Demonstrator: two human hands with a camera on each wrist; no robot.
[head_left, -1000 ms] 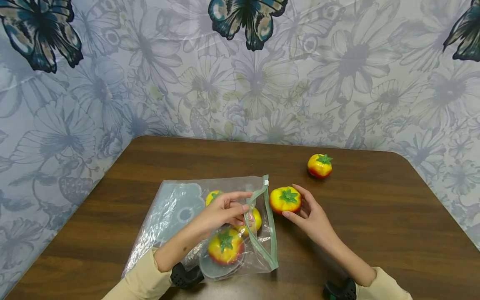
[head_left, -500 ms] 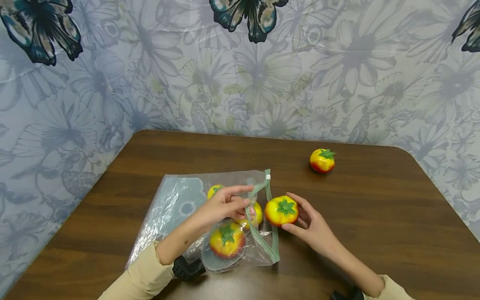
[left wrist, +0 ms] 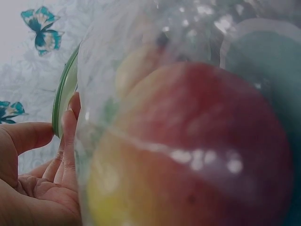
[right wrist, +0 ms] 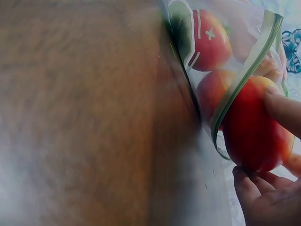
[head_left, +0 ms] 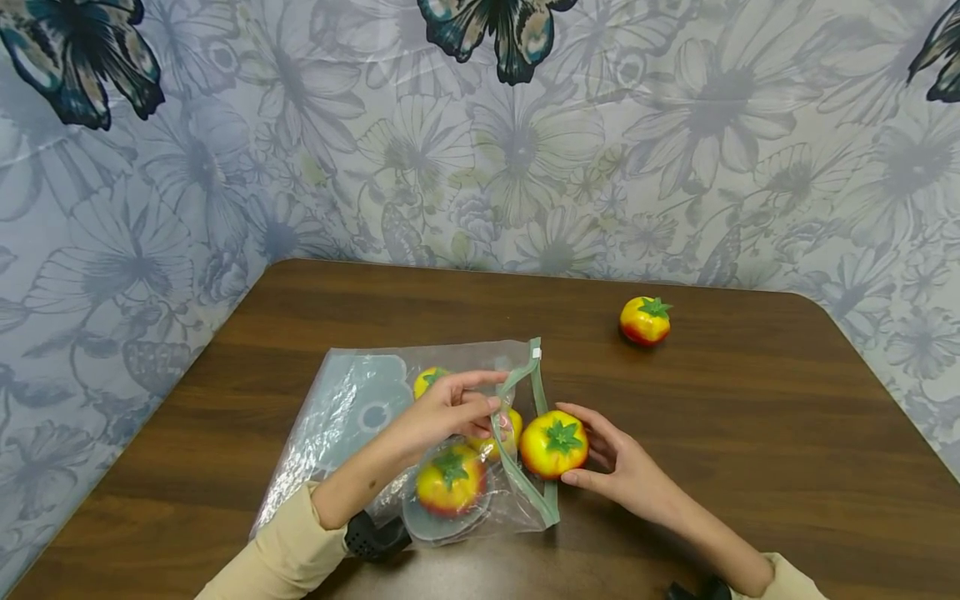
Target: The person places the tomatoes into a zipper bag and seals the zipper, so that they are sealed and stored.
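Observation:
A clear zip bag point(head_left: 352, 467) with a green zip edge lies on the table, its mouth held apart. My left hand point(head_left: 453, 412) pinches the upper green edge between thumb and fingers; the left wrist view shows that edge point(left wrist: 60, 101) in the pinch. Three yellow-and-red tomatoes are inside, one of them a tomato point(head_left: 452, 481) near the front, another partly hidden by my left hand. My right hand point(head_left: 626, 462) grips a further tomato point(head_left: 555, 444) at the bag's mouth. In the right wrist view this tomato point(right wrist: 254, 127) touches or overlaps the green edge; which, I cannot tell.
One more tomato point(head_left: 645, 321) stands alone at the back right of the brown wooden table point(head_left: 750, 400). Behind the table hangs a floral wall covering point(head_left: 517, 167) with butterflies. A dark wrist device point(head_left: 375, 537) sits under my left wrist.
My right hand has brought its tomato left and towards me, from beside the bag to its mouth. My left hand keeps its pinch on the green edge. The view has shifted slightly.

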